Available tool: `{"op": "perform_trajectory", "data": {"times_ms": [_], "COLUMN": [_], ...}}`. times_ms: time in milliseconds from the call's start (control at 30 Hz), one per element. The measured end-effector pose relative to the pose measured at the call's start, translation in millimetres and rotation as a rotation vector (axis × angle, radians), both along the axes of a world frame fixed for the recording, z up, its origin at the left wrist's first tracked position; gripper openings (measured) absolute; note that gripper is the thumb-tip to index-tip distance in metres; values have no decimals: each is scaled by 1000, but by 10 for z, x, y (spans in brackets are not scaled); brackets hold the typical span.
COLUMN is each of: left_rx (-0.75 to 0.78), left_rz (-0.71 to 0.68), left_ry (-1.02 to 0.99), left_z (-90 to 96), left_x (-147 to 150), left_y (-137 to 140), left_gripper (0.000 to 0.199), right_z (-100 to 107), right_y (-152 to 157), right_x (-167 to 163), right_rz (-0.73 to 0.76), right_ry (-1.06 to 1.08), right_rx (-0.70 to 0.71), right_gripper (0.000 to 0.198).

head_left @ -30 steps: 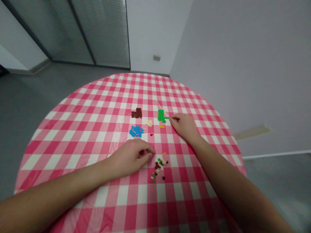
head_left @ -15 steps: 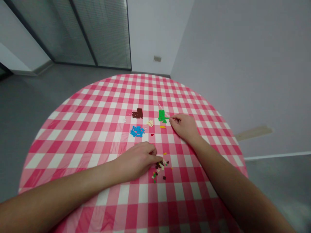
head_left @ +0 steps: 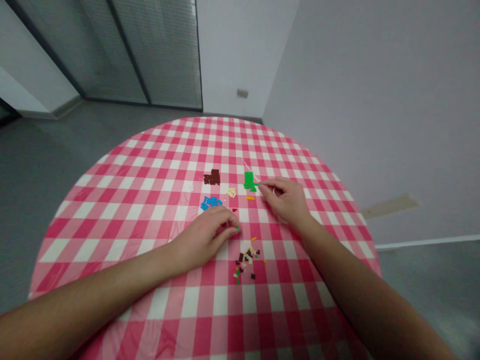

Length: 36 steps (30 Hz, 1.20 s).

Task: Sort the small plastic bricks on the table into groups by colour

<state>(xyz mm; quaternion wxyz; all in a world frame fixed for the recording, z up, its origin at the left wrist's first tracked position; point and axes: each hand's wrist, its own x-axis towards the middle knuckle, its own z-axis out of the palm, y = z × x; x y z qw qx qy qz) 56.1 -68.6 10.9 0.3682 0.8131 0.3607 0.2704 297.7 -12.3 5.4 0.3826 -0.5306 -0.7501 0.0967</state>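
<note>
Thumb and forefinger of my left hand (head_left: 208, 232) pinch a tiny green building brick (head_left: 238, 228), raised a little beyond a mixed heap of small bricks (head_left: 247, 257) in brown, cream, green and yellow. My right hand (head_left: 287, 197) is closed at the fingertips on the end of a thin green brick (head_left: 257, 184) beside the green brick pile (head_left: 249, 180). Blue bricks (head_left: 210, 201) lie just past my left knuckles, which partly cover them. Yellow bricks (head_left: 250, 198) sit just left of my right fingers, and a small red piece (head_left: 234, 210) lies between the hands.
A brown brick pile (head_left: 212, 177) and a cream one (head_left: 231, 192) lie farther back on the round table's red-and-white checked cloth (head_left: 150, 165). A grey wall (head_left: 393, 100) stands to the right, and a glass partition (head_left: 165, 50) rises behind.
My left hand has lifted away from the mixed heap, moving forward with a small green brick in its fingertips. The right hand has stayed nearly in place beside the green pile.
</note>
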Motion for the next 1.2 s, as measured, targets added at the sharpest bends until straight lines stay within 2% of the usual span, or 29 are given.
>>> {"op": "perform_trajectory", "data": {"times_ms": [133, 233, 367, 633, 900, 1100, 1200], "left_rx": [-169, -252, -265, -236, -271, -243, -248], "left_rz": [204, 261, 307, 299, 289, 270, 284], "left_ry": [-118, -189, -224, -246, -296, -267, -258], "left_z": [101, 102, 80, 46, 3, -23, -7], "left_x": [-30, -16, 3, 4, 12, -2, -7], "left_y": [38, 37, 18, 20, 8, 10, 2], "left_gripper": [15, 15, 12, 7, 9, 9, 11], "right_z": [128, 167, 157, 126, 91, 104, 96], "right_y": [-263, -378, -387, -366, -354, -392, -333], "right_x": [-217, -323, -335, -309, -285, -322, -278], "right_rz": [394, 495, 504, 515, 519, 508, 444], "right_ry": [54, 47, -15, -52, -43, -42, -46], "right_rx": [53, 58, 59, 122, 88, 28, 13], "right_gripper": [11, 10, 12, 13, 12, 13, 15]}}
